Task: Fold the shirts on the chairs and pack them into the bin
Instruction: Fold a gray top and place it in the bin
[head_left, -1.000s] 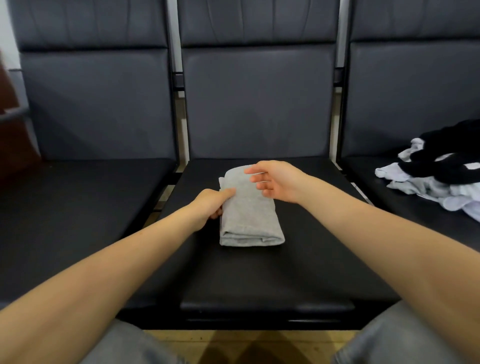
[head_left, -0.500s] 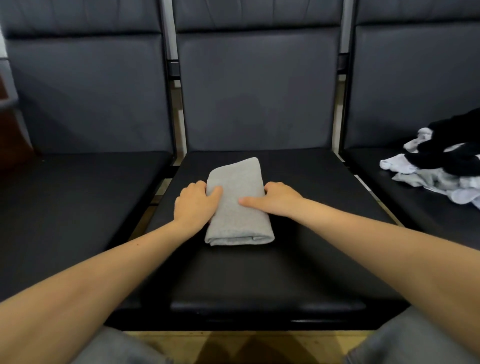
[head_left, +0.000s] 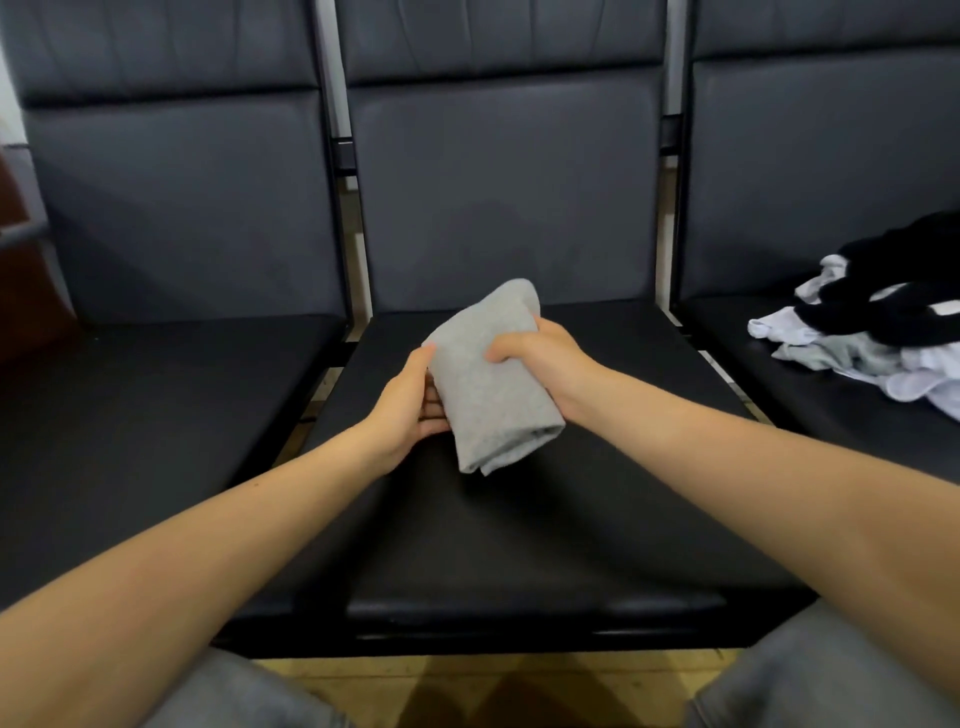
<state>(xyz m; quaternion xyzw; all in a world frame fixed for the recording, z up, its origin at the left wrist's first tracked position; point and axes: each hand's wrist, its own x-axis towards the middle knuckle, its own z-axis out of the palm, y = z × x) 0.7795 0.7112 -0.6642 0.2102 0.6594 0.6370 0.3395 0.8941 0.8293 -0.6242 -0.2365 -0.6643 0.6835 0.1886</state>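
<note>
A folded grey shirt (head_left: 491, 384) is lifted off the middle chair seat (head_left: 519, 519) and tilted, its far end higher. My left hand (head_left: 413, 410) grips its left edge with the thumb on top and fingers underneath. My right hand (head_left: 545, 361) holds its right edge, thumb pressed on the top face. A heap of unfolded shirts (head_left: 878, 332), black, white and grey, lies on the right chair. No bin is in view.
Three dark padded chairs stand side by side; the left chair seat (head_left: 156, 415) is bare. Metal frame posts (head_left: 332, 104) separate the backrests. A yellowish floor (head_left: 467, 691) and my grey-trousered knees show at the bottom edge.
The shirt lay flat on the middle seat with both hands pressing its sides; now both hands have gripped it and raised it off the seat, turned slightly.
</note>
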